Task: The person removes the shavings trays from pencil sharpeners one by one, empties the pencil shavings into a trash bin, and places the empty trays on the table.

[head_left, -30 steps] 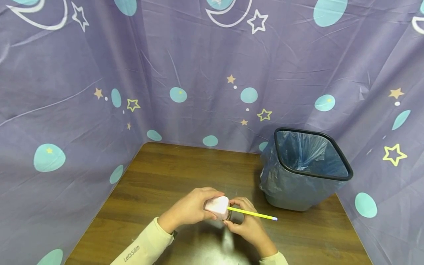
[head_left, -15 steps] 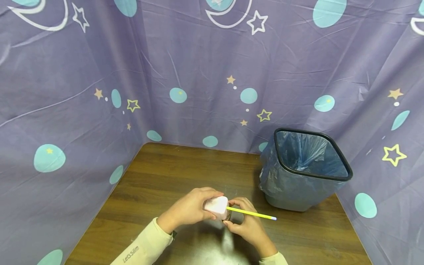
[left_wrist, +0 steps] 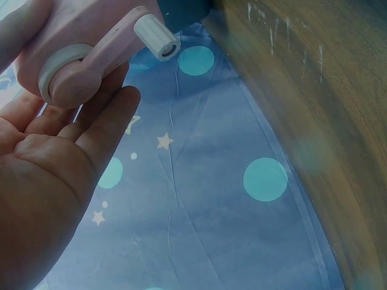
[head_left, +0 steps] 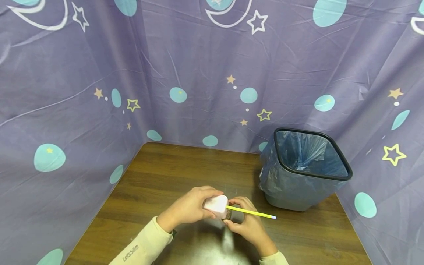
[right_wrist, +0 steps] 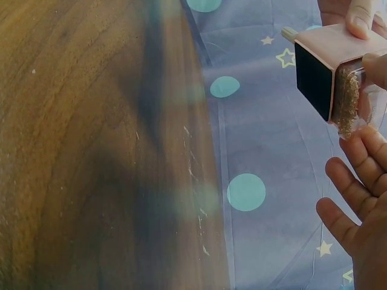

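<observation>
A pink hand-crank pencil sharpener (head_left: pixel 216 206) is held above the table's front middle. My left hand (head_left: pixel 190 207) grips its body from the left. A yellow pencil (head_left: pixel 253 212) sticks out of it toward the right. Its pink crank arm (left_wrist: pixel 115 41) with a white knob (left_wrist: pixel 157 37) shows in the left wrist view, and its black base (right_wrist: pixel 314 81) in the right wrist view. A clear drawer with brown shavings (right_wrist: pixel 346 99) lies at the sharpener's side. My right hand (head_left: pixel 250 225) pinches this drawer between thumb and fingertips. The pencil's tip is hidden inside.
A bin (head_left: pixel 291 191) with a black rim and a bluish plastic liner stands at the right rear of the wooden table (head_left: pixel 185 165). A purple curtain (head_left: pixel 198 73) with moons and stars encloses the back and both sides.
Brown shavings now show at the sharpener's right edge, beside the right thumb, where it looked dark a second ago. The pencil has shifted very slightly; both hands stay nearly in place.
</observation>
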Demonstrator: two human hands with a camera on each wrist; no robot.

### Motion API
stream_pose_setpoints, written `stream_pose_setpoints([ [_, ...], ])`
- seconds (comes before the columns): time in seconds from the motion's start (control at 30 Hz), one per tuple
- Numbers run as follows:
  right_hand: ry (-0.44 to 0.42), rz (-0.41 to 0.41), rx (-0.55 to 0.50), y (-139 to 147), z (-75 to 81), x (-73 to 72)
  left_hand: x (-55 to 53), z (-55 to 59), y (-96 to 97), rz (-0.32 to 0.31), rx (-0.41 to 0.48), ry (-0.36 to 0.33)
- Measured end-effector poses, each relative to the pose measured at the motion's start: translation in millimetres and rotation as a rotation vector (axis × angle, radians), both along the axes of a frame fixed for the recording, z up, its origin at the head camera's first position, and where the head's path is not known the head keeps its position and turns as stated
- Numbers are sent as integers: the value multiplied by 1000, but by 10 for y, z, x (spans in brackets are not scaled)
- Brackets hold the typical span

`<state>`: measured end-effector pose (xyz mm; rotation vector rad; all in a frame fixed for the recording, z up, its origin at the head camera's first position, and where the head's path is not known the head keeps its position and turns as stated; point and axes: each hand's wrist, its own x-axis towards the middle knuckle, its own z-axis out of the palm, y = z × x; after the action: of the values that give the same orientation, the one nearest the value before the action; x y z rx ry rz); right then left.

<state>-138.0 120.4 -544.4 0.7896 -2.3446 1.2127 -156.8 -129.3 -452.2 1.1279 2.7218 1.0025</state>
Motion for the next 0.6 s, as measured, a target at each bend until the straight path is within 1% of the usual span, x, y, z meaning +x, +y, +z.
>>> stream_pose_setpoints([
  [0.13,-8,-2,4,3,-1,-4,-7,10,0,2,-3,-9],
  [0.43,-19,-5,2,13,-5,-12,-11,3,1,4,0,-3],
  [0.6,-28,-4,-2,26,-14,4,-3,-11,4,7,0,-20],
])
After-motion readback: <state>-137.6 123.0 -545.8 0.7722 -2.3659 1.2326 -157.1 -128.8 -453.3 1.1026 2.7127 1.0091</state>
